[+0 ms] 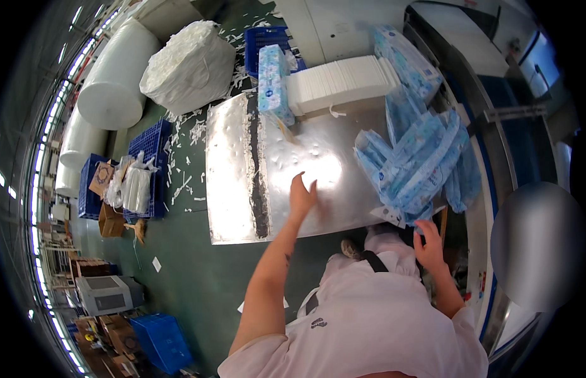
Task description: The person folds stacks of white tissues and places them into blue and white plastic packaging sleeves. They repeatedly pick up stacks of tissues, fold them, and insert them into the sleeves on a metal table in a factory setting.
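Note:
My left hand point(302, 198) hovers over the metal tabletop point(287, 217), thumb and fingers apart and holding nothing. By the table's near right edge my right hand point(430, 244) is closed, with a bit of blue plastic between thumb and fingertips. That bit appears to belong to the pile of blue patterned plastic bags point(413, 167) just beyond it, which lies crumpled and partly hangs over the edge. Along the table's far side runs a row of white folded tissue stacks point(343, 82). An upright blue patterned pack point(274, 85) stands at its left end, another blue pack point(406, 60) at its right.
Machine framing point(494, 132) borders the table on the right. A big white sack of scraps point(191, 68) and large white rolls point(116, 75) stand at the far left. Blue crates point(155, 142) sit on the green floor, where paper scraps lie scattered.

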The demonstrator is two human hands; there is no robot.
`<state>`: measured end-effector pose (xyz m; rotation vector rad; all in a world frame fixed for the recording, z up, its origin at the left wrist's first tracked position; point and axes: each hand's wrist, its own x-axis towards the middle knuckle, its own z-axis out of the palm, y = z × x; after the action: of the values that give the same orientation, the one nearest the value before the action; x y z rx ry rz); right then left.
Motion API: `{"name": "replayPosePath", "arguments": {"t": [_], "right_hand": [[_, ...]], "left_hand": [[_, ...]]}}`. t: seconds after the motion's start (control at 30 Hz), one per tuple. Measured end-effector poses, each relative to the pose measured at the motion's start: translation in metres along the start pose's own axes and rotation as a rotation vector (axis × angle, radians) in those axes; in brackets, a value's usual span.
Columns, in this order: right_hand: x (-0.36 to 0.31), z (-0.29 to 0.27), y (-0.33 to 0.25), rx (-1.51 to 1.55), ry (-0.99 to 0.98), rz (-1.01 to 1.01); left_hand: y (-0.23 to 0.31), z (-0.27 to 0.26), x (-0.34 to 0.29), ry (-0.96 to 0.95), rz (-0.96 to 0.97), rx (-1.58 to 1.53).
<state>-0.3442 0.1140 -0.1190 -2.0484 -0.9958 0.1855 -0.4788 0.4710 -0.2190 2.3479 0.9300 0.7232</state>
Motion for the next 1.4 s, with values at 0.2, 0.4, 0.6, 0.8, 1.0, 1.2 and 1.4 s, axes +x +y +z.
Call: {"name": "replayPosePath", "arguments": {"t": [0.2,0.4,0.6,0.8,1.0,1.2,1.4], "right_hand": [[0.017,0.006,0.014,0.017,-0.136,-0.014],[0.037,0.010,0.003,0.050,-0.251,-0.029],[0.063,-0.005,0.030,0.038,-0.297,0.009],[0.189,-0.007,0.060,0.159,-0.044,-0.005],[0.400,0.063,0.148,-0.101,0.100,-0.011],[0.505,0.104,0.231,-0.510,-0.225,0.319],[0.525,0.139,0.231,-0.399,-0.023,0.641]], "left_hand": [[-0.066,-0.007,0.120,0.027,-0.277,0.245],[-0.050,0.012,0.204,0.133,-0.546,0.277],[-0.040,0.023,0.221,0.240,-0.563,0.293],[-0.023,0.045,0.219,0.183,0.173,0.272],[-0.035,0.089,0.252,0.297,-0.057,0.217],[-0.022,0.111,0.288,0.239,-0.353,0.318],[-0.030,0.128,0.312,0.309,-0.663,0.503]]}}
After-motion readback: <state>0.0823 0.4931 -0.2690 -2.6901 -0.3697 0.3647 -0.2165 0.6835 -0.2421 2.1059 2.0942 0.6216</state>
